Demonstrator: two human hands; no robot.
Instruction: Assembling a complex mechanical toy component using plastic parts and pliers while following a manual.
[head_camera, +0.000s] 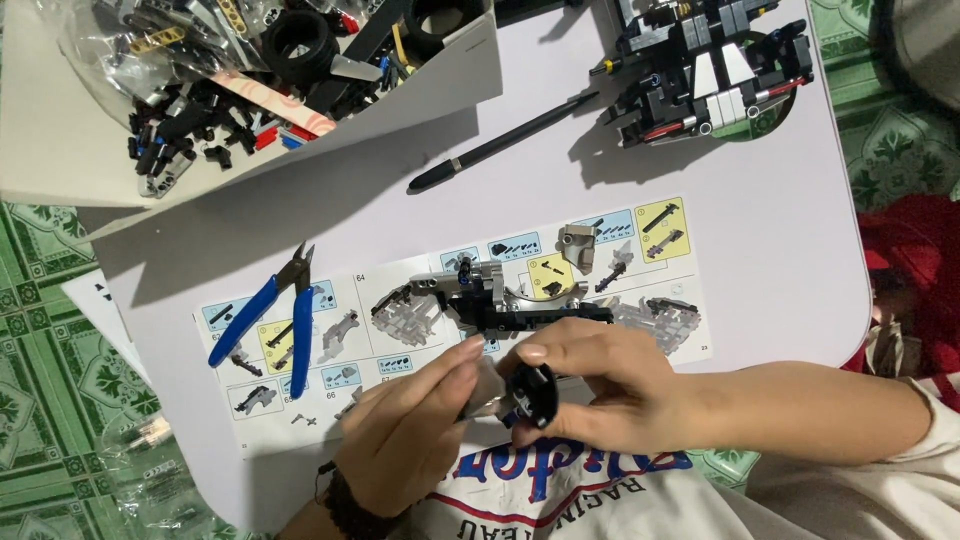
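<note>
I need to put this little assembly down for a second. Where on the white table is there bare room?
Free: the table right of the instruction sheet, below the black model; also between the pen and the sheet. Crowded: the parts box, the cutters, and both hands.

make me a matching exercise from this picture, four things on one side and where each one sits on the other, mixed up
Things:
1. blue-handled cutters
2. black pen
3. black-and-white brick model
4. small black-and-grey assembly

Places:
A. top right of the white table
B. pinched between the left hand and right hand
C. on the left end of the instruction sheet
D. on bare table, below the cardboard box of loose parts

Pairs: 1-C, 2-D, 3-A, 4-B
</note>
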